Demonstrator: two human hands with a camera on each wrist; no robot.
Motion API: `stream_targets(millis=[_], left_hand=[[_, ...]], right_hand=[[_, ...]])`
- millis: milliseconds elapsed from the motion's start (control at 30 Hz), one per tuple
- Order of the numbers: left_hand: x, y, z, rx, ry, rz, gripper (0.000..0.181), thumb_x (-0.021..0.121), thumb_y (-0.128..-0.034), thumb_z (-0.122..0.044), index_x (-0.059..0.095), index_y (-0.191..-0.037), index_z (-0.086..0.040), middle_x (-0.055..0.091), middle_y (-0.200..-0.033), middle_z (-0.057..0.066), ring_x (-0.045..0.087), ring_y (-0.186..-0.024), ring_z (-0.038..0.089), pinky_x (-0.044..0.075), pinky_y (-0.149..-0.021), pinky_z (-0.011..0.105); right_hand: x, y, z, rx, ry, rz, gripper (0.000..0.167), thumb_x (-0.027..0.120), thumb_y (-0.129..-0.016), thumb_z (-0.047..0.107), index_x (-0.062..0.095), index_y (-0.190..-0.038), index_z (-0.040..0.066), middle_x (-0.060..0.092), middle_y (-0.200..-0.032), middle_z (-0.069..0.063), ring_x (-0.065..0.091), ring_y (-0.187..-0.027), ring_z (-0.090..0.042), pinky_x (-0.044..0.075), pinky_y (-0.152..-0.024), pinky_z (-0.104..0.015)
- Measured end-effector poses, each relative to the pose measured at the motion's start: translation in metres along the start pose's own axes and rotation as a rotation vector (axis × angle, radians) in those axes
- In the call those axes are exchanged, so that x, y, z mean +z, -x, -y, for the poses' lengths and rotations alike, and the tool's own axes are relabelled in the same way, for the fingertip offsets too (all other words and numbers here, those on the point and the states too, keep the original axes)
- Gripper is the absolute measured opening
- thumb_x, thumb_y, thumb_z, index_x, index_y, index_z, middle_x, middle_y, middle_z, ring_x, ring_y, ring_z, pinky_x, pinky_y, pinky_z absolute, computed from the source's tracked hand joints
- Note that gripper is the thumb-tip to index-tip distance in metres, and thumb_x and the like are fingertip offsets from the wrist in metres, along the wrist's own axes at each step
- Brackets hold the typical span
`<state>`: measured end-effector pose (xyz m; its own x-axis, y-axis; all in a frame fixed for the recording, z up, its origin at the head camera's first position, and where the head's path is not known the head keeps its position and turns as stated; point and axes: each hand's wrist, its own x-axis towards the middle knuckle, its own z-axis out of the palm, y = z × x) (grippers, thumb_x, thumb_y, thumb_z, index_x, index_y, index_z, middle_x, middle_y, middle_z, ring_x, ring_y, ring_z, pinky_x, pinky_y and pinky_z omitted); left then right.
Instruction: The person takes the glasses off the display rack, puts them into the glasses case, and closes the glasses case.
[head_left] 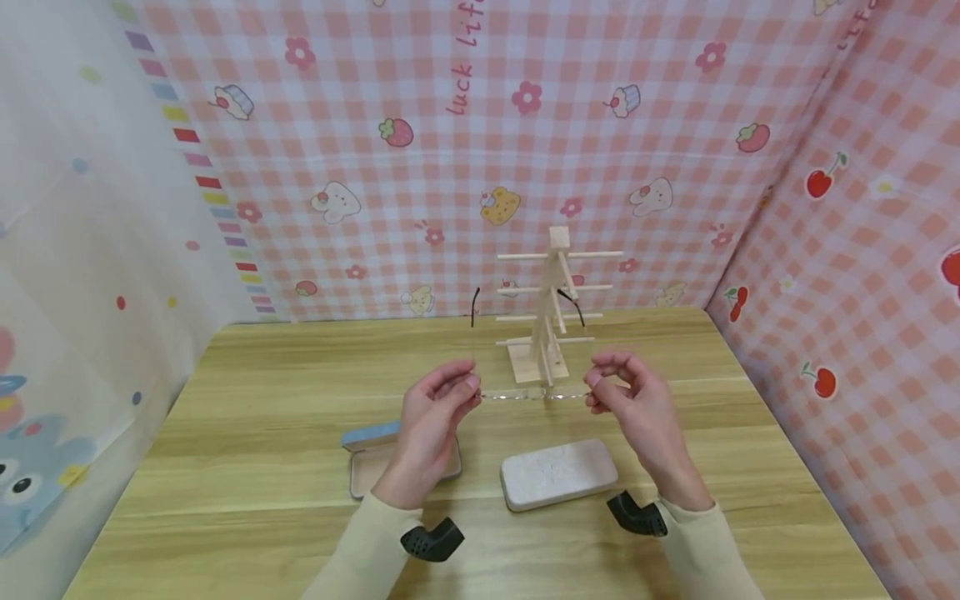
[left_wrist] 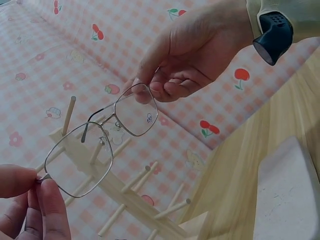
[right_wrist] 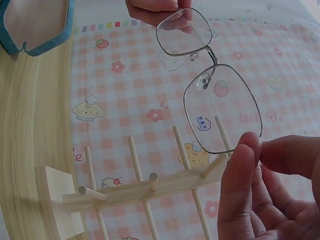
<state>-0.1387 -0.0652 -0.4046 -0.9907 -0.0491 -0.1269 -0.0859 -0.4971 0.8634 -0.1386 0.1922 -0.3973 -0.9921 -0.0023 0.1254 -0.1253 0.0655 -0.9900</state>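
Observation:
Thin metal-framed glasses (head_left: 525, 394) are held up between both hands, lenses toward the wrists and dark-tipped temples pointing away, unfolded. At one hinge corner the left hand (head_left: 435, 425) pinches the frame between thumb and fingers; the left wrist view shows this grip on the frame (left_wrist: 80, 160) closely. The right hand (head_left: 645, 417) pinches the other corner, seen in the right wrist view by the lens (right_wrist: 222, 110) with a small blue printed mark. Behind the glasses stands a wooden rack (head_left: 551, 308) with several horizontal pegs.
A closed pale glasses case (head_left: 558, 475) lies on the wooden table (head_left: 255, 467) between the forearms. An open case with a blue edge (head_left: 371, 435) lies at the left, partly hidden by the left hand. Checked cloth (head_left: 450, 167) hangs behind the table.

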Motion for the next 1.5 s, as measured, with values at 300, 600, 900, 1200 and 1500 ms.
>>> stream_targets(millis=[300, 600, 900, 1200, 1500], left_hand=[[-0.011, 0.004, 0.002, 0.000, -0.021, 0.005, 0.023, 0.066, -0.0958, 0.008, 0.067, -0.119, 0.005, 0.069, -0.099, 0.005, 0.065, -0.087, 0.014, 0.060, -0.079, 0.026], [-0.020, 0.006, 0.001, 0.016, -0.066, -0.007, 0.023, 0.065, -0.0962, 0.009, 0.067, -0.119, 0.005, 0.067, -0.100, 0.007, 0.066, -0.088, 0.014, 0.062, -0.081, 0.027], [-0.033, 0.009, 0.001, 0.038, -0.082, -0.009, 0.021, 0.062, -0.0966, 0.012, 0.067, -0.115, 0.004, 0.066, -0.097, 0.005, 0.066, -0.091, 0.017, 0.062, -0.082, 0.029], [-0.042, 0.012, -0.001, 0.041, -0.117, -0.027, 0.023, 0.063, -0.0968, 0.010, 0.065, -0.120, 0.007, 0.066, -0.100, 0.008, 0.067, -0.090, 0.017, 0.062, -0.084, 0.031], [-0.046, 0.013, -0.001, 0.063, -0.141, -0.047, 0.020, 0.067, -0.0947, 0.010, 0.069, -0.113, 0.003, 0.068, -0.099, 0.009, 0.068, -0.087, 0.018, 0.062, -0.083, 0.032]], right_hand=[[0.007, 0.004, -0.003, 0.002, -0.015, 0.011, 0.033, 0.065, -0.100, 0.002, 0.052, -0.130, -0.005, 0.063, -0.103, -0.008, 0.070, -0.079, -0.016, 0.063, -0.078, -0.029], [0.014, 0.007, -0.010, -0.034, 0.032, 0.022, 0.032, 0.066, -0.098, 0.000, 0.056, -0.128, -0.004, 0.064, -0.103, -0.017, 0.071, -0.078, -0.015, 0.063, -0.078, -0.030], [0.026, 0.010, -0.012, -0.063, 0.066, 0.022, 0.026, 0.066, -0.096, -0.004, 0.059, -0.121, -0.005, 0.065, -0.100, -0.018, 0.071, -0.076, -0.016, 0.063, -0.075, -0.029], [0.033, 0.014, -0.016, -0.073, 0.094, 0.052, 0.023, 0.067, -0.096, -0.005, 0.062, -0.118, -0.006, 0.065, -0.101, -0.022, 0.071, -0.076, -0.014, 0.064, -0.075, -0.033], [0.036, 0.016, -0.016, -0.101, 0.146, 0.073, 0.017, 0.068, -0.097, -0.003, 0.067, -0.114, -0.004, 0.067, -0.103, -0.021, 0.073, -0.079, -0.021, 0.064, -0.074, -0.031]])
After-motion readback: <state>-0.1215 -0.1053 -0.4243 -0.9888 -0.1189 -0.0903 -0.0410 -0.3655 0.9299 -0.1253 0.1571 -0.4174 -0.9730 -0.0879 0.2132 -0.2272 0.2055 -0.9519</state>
